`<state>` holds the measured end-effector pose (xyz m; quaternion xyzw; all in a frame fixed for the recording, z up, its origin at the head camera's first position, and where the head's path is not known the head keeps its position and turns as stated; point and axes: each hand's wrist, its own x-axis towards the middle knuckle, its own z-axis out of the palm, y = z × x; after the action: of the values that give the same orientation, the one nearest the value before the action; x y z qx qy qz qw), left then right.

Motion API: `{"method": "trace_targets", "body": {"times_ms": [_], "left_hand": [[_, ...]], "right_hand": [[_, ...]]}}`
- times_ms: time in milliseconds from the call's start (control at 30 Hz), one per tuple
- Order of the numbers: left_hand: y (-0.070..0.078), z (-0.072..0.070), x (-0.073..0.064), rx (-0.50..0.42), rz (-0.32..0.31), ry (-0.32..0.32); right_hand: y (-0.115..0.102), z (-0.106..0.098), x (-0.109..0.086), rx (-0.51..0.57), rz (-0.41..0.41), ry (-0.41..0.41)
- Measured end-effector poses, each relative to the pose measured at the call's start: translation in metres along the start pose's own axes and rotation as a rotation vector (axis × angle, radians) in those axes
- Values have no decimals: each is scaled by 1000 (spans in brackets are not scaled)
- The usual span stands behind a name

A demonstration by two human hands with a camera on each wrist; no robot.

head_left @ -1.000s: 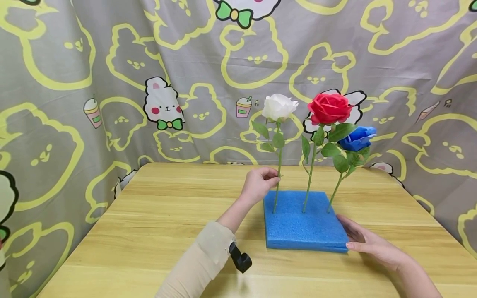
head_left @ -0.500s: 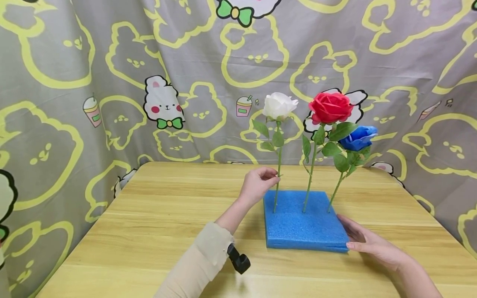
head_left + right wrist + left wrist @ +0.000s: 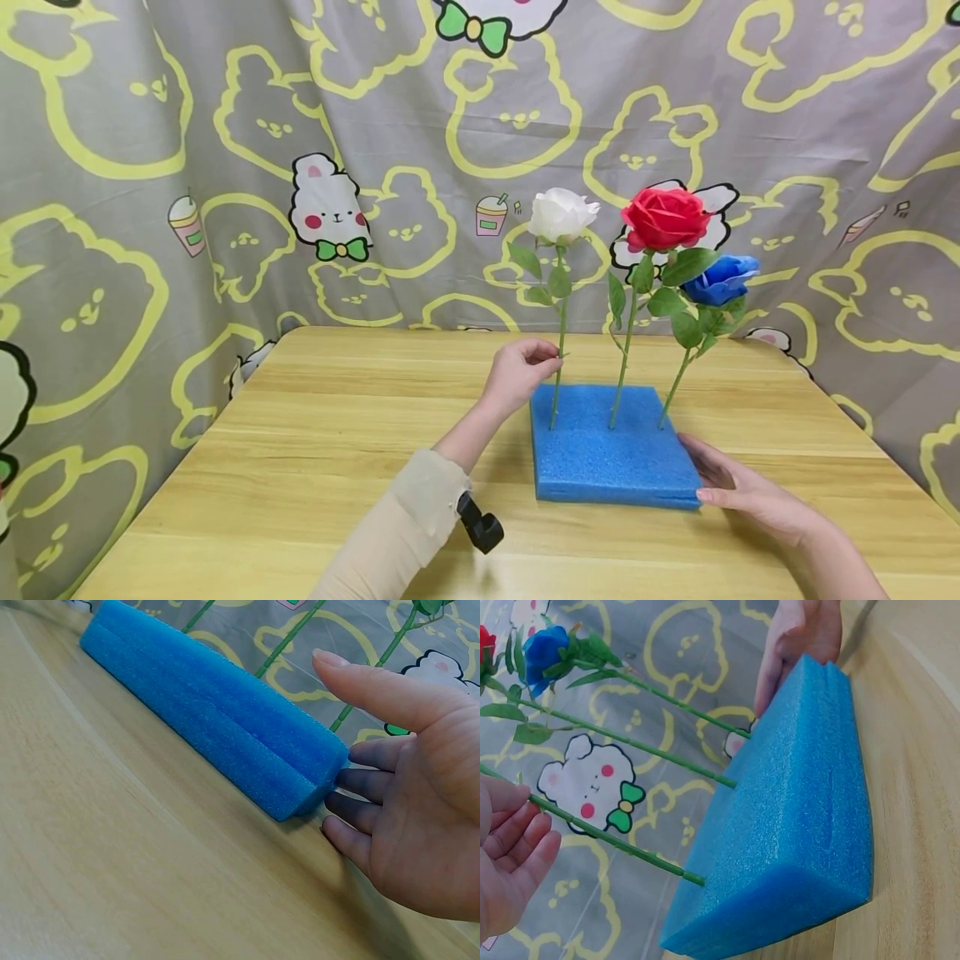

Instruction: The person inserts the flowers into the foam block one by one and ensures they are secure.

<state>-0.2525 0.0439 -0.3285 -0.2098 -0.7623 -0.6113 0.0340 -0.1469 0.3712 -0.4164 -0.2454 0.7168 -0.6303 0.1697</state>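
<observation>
A blue foam block [image 3: 615, 458] lies on the table with three artificial roses standing in it. The white rose [image 3: 562, 217] is on the left, the red rose [image 3: 664, 218] in the middle, and the blue rose [image 3: 722, 280] leans to the right. My left hand [image 3: 517, 372] pinches the white rose's stem [image 3: 615, 840] between thumb and fingers, above the foam. At the block's right side is my right hand [image 3: 750, 492]; its fairly straight fingers [image 3: 367, 784] touch the foam's end, thumb raised apart in the right wrist view.
The wooden table [image 3: 337, 433] extends to the left of the block. Behind it hangs a grey curtain [image 3: 405, 108] with yellow cartoon outlines. A black bracket [image 3: 480, 523] sticks out from the left sleeve [image 3: 405, 517].
</observation>
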Motion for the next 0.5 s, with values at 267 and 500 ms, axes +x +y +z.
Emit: {"method": "trace_targets", "body": {"times_ms": [267,500], "left_hand": [[-11,-15,-12,27,-5,23],[-29,-48,-36,132,-21,33]], "right_hand": [[-1,1,0,-41,5,23],[-10,-3,-1,-73,-37,6]]}}
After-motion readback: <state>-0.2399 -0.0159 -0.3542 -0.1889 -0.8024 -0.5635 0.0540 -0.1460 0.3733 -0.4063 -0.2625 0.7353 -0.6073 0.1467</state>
